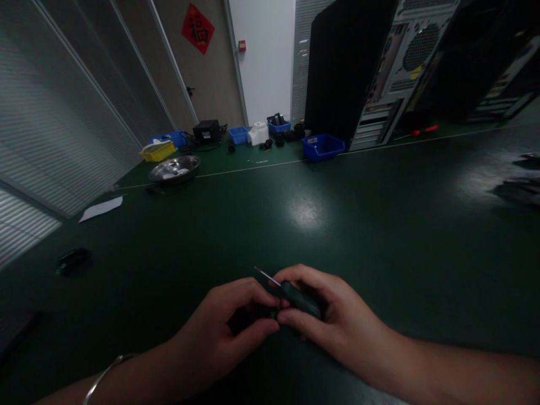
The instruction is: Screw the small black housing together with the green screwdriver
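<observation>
Dark green and nearly black in this dim light, a small screwdriver (295, 297) is sitting between both hands, low over the near edge of the green bench mat (337, 225). The right hand (333, 323) is wrapping its fingers around the stubby handle, while the left hand (219, 332), a bangle (103, 376) on its wrist, is pinching the handle's near end between thumb and forefinger. The thin metal shaft (266, 275) is poking up and away to the left.

It is looking light and rigid, easy to manage with 1 hand; the handle is the part to hold, since the bare shaft is probably slick and too slim for a firm grip.

Nothing is crowding the hands. Well apart on the left are lying a small dark object (72, 261) and a white paper scrap (101, 208). Further back are standing a steel bowl (175, 169), a yellow bin (158, 151), 3 or more blue bins, the nearest blue bin (323, 146) beside a black computer tower (350, 67), and a red-handled screwdriver (422, 130).
</observation>
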The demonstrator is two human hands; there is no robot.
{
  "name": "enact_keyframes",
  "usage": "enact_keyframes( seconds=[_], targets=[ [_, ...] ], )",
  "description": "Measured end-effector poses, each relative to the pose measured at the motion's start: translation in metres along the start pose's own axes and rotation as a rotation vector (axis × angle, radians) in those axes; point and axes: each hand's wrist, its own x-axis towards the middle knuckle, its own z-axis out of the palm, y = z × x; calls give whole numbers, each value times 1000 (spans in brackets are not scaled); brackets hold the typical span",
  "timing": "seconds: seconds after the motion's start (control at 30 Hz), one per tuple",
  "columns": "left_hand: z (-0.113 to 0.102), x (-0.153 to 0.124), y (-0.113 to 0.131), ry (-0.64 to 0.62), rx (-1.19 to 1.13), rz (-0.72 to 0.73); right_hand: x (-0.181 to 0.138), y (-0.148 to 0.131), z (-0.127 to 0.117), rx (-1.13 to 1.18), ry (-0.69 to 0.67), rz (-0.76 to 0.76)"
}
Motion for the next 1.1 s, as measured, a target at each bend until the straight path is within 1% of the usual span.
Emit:
enact_keyframes(
  seconds=[0.1, 0.2, 0.27, 0.33, 0.43, 0.57, 0.83, 1.1],
  targets=[
    [0, 1, 2, 9, -74, -29, -1, -2, 0, 1, 5, -9],
    [-1, 1, 1, 25, -152, -125, -1, -3, -1, 9, 28, -8],
    [-1, 0, 0, 36, -151, -168, -1, -3, -1, 6, 46, -1],
    [-1, 0, -3, 41, -119, -182, -1, -2, 0, 1, 56, 4],
    [0, -1, -5, 61, -90, -166, -1, 0, 0, -5, 48, 8],
    [-1, -1, -6, 102, -39, -103, 0, 2, 1, -16, 41, 19],
    [0, -3, -8, 118, 60, -4, 0, 1, 2, -15, 49, 41],
    [1, -3, -7, 138, 106, 27, 0, 1, 2, 2, 51, 46]
  ],
)
